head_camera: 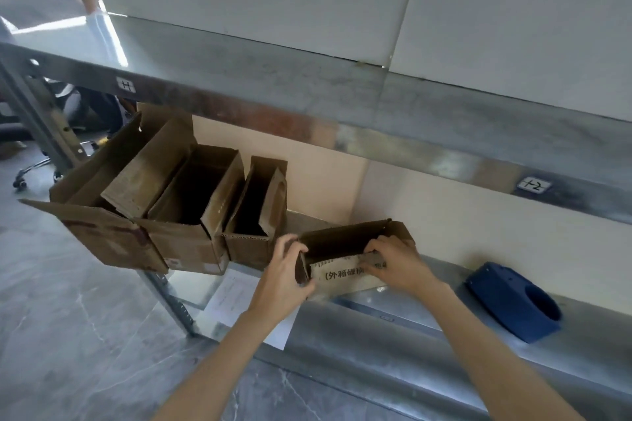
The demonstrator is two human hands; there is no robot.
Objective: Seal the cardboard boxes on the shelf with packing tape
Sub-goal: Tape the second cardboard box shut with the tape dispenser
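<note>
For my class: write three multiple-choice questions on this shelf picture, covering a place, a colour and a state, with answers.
1. Where is the tape dispenser? A in a box; B on the shelf, right of the held box; C on the floor.
2. Its colour? A red; B yellow; C blue.
3. The box gripped by the left hand and right hand is: A open on top; B taped shut; C flattened.
Answers: 1 B, it lies on the shelf metal; 2 C, its body is blue; 3 A, its dark inside shows.

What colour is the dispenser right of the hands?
The dispenser is dark blue; head view shows it.
</note>
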